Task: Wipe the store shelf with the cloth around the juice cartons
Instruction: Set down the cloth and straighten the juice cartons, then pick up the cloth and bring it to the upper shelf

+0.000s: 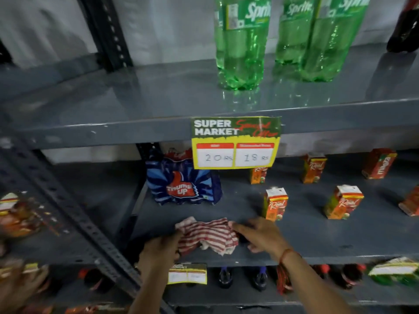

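Note:
A red-and-white striped cloth [207, 235] lies bunched on the front of the grey middle shelf [328, 241]. My left hand [162, 247] grips its left end, and my right hand [258, 234] presses fingers on its right end. Just beyond my right hand stands an orange juice carton [274, 203]. More cartons stand farther right [343, 201] and at the back [314, 167], [378, 163], [258, 175]. One lies at the right edge [410, 205].
A blue Thums Up multipack [182, 185] stands behind the cloth to the left. A price tag [234, 142] hangs from the upper shelf, which holds green Sprite bottles [242, 46]. A perforated upright post [74, 214] slants at left. Dark bottles [258, 277] fill the shelf below.

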`<action>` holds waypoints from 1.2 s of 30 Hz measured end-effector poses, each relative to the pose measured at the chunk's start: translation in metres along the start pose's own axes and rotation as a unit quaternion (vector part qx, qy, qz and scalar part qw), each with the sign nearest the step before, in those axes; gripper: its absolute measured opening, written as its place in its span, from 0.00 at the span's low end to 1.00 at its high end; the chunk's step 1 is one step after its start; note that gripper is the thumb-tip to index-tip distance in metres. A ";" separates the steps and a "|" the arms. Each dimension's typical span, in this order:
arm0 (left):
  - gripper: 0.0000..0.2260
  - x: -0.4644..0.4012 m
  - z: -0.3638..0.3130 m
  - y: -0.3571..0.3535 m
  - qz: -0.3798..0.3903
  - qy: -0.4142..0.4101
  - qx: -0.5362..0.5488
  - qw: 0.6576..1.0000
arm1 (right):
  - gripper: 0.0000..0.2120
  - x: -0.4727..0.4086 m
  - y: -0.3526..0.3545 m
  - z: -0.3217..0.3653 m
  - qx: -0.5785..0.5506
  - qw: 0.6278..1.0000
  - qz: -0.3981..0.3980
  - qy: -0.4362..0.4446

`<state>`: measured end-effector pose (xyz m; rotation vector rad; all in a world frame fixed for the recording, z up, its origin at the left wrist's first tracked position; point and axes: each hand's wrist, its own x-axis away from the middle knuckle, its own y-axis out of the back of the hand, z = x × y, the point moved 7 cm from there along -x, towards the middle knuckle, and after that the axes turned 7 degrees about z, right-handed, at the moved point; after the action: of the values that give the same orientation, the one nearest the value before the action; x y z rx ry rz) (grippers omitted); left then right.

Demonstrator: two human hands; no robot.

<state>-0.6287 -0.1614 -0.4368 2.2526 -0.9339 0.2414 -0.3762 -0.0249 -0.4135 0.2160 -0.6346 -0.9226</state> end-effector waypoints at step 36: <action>0.13 0.257 -0.201 -0.050 0.284 -0.345 0.104 0.889 | 0.09 0.279 0.170 0.012 -0.358 0.904 -0.183 0.147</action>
<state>-0.3910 -0.1474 -0.2076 2.2207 -2.0316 -0.2488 -0.1463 -0.1445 -0.2135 -0.1959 0.0594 -1.3952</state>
